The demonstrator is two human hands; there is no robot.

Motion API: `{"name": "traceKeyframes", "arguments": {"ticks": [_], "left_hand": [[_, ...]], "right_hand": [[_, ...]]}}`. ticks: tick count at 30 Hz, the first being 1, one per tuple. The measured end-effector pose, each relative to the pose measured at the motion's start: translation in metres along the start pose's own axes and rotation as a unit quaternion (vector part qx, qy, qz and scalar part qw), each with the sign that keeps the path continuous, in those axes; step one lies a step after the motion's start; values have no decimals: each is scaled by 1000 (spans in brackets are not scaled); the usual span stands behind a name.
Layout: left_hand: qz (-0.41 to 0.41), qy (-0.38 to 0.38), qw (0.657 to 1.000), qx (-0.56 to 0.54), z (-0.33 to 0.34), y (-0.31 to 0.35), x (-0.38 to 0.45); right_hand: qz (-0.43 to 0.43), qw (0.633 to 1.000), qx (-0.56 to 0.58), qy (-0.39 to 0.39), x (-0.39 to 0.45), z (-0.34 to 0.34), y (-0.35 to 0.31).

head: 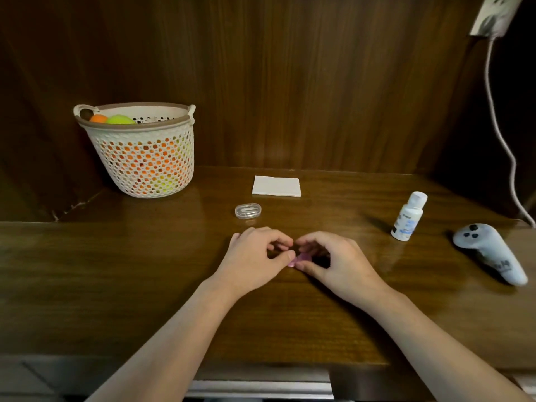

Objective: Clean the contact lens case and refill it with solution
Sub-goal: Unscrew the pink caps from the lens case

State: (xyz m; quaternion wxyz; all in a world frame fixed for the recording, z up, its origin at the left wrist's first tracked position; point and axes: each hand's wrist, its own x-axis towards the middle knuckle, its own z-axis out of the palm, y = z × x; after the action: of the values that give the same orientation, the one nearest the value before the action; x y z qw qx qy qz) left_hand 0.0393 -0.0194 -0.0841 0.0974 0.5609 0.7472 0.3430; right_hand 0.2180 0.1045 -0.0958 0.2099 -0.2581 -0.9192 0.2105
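A small pink lens case [301,259] is pinched betw. both hands at bench [145,271] centre: left hand [255,256] grip clenched on its left end, right hand [333,262] grip on its right. Solution bottle [409,216] is stood upright well to the right. A clear container [248,210] and folded tissue [276,186] are seen just behind.

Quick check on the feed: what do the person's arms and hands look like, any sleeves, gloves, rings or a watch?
Both forearms are bare as far as the frame's bottom edge, no sleeves showing. The left hand and right hand wear no gloves; no watch, bracelet or ring is visible.
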Motion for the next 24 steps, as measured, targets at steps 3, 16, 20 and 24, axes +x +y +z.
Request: {"name": "traceKeyframes", "arguments": {"ticks": [3,16,20,24], "left_hand": [[3,10,1000,15,3,3,-9],[23,-6,999,40,4,-3,-8],[26,0,999,38,6,-4,-7],[16,1,999,30,6,-4,-6]], "right_hand": [[15,999,-25,16,-5,-1,1],[44,998,18,36,-6,-4,2],[54,998,29,33,-7,-5,-2],[42,998,40,31,-8,-6,-4]]}}
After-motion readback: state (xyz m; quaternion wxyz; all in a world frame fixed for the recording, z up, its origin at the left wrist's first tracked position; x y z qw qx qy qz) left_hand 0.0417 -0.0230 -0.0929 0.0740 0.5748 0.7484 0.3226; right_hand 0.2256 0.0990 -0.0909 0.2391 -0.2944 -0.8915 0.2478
